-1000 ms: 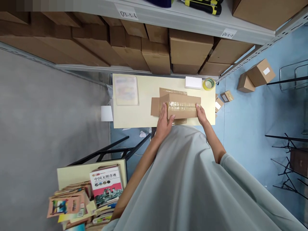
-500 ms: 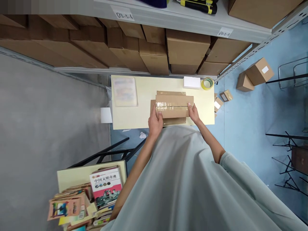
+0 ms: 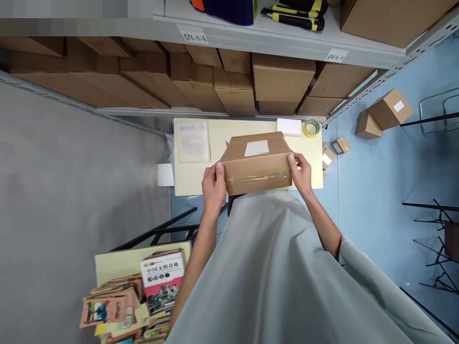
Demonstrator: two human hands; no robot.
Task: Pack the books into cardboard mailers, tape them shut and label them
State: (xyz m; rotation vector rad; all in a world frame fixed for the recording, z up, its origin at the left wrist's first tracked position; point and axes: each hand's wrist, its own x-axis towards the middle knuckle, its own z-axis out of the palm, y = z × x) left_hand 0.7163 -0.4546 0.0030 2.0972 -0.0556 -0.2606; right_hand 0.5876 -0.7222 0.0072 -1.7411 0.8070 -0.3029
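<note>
Between my two hands is a brown cardboard box [image 3: 261, 162], held over the front of a pale yellow table [image 3: 229, 126]. A white label [image 3: 256, 148] is stuck on its upper face, and shiny clear tape runs along the side facing me. My left hand [image 3: 214, 186] grips the left end, thumb on the near face. At the opposite end, my right hand [image 3: 300, 173] is closed on the box's edge. The box's underside is hidden.
Behind the table a metal shelf [image 3: 287, 45] holds several cartons and utility knives [image 3: 297, 18]. A tape roll [image 3: 311, 128], a small white box [image 3: 289, 126] and a clear plastic sheet [image 3: 193, 141] lie on the table. Books [image 3: 163, 282] are piled at lower left; boxes [image 3: 389, 107] stand right.
The box has been turned in my hands: its taped flap side faced up before, and now the labelled face shows. It has come nearer to me, and my hands are wider apart.
</note>
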